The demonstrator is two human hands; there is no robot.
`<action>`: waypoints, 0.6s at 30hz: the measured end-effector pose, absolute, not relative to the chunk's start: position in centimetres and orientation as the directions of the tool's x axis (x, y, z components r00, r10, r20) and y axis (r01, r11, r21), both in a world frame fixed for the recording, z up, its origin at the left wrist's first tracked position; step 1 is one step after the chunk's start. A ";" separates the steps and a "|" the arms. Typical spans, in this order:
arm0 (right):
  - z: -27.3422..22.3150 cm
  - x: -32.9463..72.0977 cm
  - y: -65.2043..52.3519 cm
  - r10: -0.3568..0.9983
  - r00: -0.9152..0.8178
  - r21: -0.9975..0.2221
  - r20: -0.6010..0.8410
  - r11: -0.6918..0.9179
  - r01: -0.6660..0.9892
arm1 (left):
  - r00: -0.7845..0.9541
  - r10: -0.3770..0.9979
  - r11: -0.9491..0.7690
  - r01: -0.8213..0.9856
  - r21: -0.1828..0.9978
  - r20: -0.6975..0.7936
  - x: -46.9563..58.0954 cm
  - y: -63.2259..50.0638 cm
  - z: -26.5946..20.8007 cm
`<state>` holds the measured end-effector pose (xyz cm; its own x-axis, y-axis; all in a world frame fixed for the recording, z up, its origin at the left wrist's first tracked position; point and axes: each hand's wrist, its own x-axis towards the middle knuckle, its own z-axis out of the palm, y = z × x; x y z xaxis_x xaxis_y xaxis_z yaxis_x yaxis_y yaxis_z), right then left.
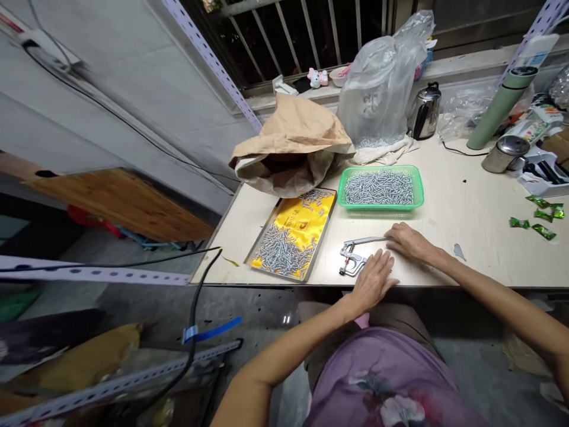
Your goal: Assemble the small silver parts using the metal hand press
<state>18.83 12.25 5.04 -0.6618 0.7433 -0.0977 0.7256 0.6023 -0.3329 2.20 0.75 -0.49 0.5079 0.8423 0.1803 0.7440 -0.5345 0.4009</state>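
A pair of metal snap-fastener pliers (353,261) lies on its side near the table's front edge, its jaws to the left and its handles spread apart. My left hand (376,277) is laid over the lower handle, hiding most of it, with the thumb pointing right. At the end of the upper handle, the fingers of my right hand (409,243) are bent around the tip. Left of the pliers is a shallow tray (311,270) lined with yellow, holding small silvery metal pieces (284,252). Behind my hands stands a green plastic basket (380,207) full of similar pieces (380,187).
A crumpled brown paper bag (297,133) overhangs the tray's back end. Further back are a clear plastic bag (373,89), a steel kettle (425,110) and a green flask (502,110). To the right are a steel mug (504,155) and several green-wrapped sweets (543,214).
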 end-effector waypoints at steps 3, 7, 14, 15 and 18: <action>5.3 17.1 12.8 0.821 -0.565 -0.244 -0.076 0.534 0.809 | 0.507 0.841 -0.532 0.717 0.450 0.187 2.9 0.1 -0.6; 5.9 14.0 12.4 0.818 -0.572 -0.118 -0.066 0.563 0.818 | 0.487 0.849 -0.520 0.696 0.495 0.208 3.0 0.0 -0.6; 5.6 7.9 9.0 0.309 -0.949 -0.145 -0.070 0.938 0.316 | 0.433 0.899 -0.392 0.737 0.551 0.062 3.3 -0.2 -1.3; 5.3 7.3 8.9 0.276 -0.958 -0.129 -0.078 0.950 0.284 | 0.431 0.901 -0.385 0.738 0.555 0.052 3.4 -0.2 -1.3; 4.4 6.3 9.0 0.198 -0.980 -0.106 -0.034 0.974 0.201 | 0.434 0.898 -0.391 0.722 0.571 0.066 3.6 -0.1 -1.1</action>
